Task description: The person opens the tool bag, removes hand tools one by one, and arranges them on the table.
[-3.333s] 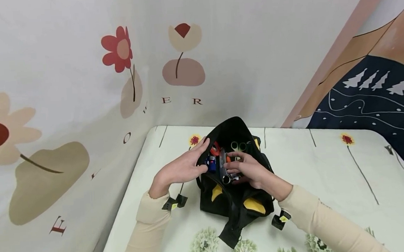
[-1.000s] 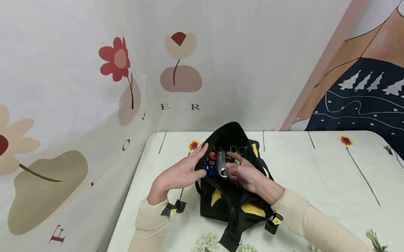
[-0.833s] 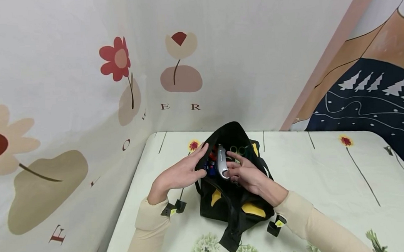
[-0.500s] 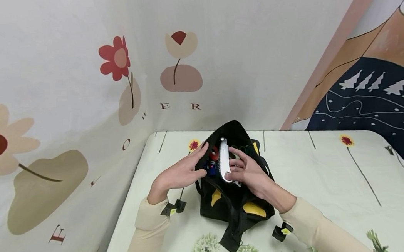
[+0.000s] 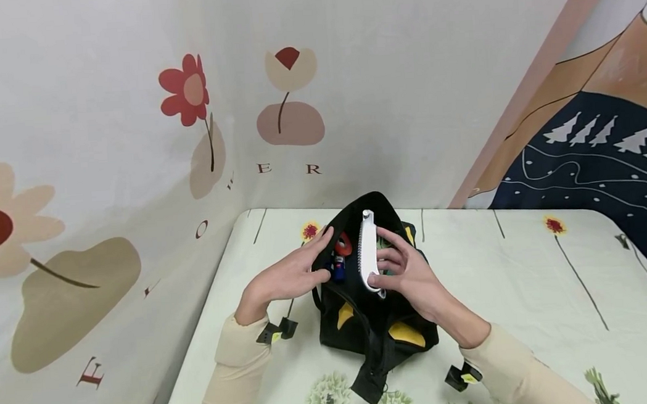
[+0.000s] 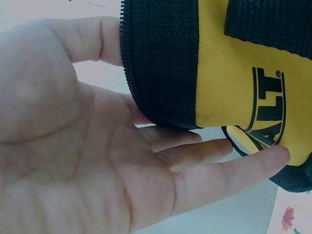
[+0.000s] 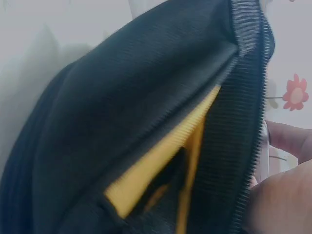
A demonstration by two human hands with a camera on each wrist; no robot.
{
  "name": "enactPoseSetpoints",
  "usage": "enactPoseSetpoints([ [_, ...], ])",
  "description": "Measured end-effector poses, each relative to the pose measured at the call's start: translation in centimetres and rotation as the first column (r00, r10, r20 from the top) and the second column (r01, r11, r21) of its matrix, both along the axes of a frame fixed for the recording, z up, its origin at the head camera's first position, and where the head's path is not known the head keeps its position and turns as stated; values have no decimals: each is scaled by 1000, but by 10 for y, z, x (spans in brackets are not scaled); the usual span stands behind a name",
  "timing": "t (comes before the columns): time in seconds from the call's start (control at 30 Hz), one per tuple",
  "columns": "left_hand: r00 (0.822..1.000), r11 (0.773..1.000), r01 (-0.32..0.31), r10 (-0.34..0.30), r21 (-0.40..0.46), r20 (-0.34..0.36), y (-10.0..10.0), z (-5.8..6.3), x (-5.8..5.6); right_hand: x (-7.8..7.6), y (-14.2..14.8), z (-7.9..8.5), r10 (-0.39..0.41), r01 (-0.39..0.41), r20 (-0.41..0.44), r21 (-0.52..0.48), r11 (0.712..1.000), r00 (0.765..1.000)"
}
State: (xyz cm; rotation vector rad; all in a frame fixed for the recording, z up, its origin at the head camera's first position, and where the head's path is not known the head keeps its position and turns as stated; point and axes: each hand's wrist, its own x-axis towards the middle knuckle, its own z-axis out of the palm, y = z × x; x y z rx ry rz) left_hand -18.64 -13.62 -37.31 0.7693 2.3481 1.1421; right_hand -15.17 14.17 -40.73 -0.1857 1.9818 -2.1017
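A black-and-yellow tool bag (image 5: 337, 331) stands on the table with its zippered mouth spread wide. At its left rim, my left hand (image 5: 286, 275) holds the wall, fingers long and nearly straight; in the left wrist view the bag edge hides the thumb tip and some fingertips. My right hand (image 5: 411, 277) pinches a slim silver tool (image 5: 368, 255) with a ridged edge, upright at the bag's mouth, between thumb and fingers. Its exact kind is unclear. Inside the bag lie a red ring-shaped item (image 5: 343, 244), a blue item (image 5: 339, 269) and something green.
The table (image 5: 528, 276) has a white flowered cover. A loose black strap (image 5: 370, 381) hangs from the bag's front onto it. Patterned cloth walls (image 5: 406, 98) rise behind the table and at the left.
The silver tool has come up and to the right from among the bag's contents, turning its ridged edge into view. My right hand rose with it; my left stayed at the rim.
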Motion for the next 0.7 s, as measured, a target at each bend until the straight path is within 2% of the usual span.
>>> enactPoseSetpoints([
  [0.3, 1000, 1000, 5, -5, -8, 6, 0, 0, 0, 6, 25, 20, -23, 24, -78, 14, 1000, 997],
  [0.7, 1000, 1000, 16, -16, -13, -1, 0, 1, -1, 18, 52, 25, -49, 48, -101, -10, 999, 994],
])
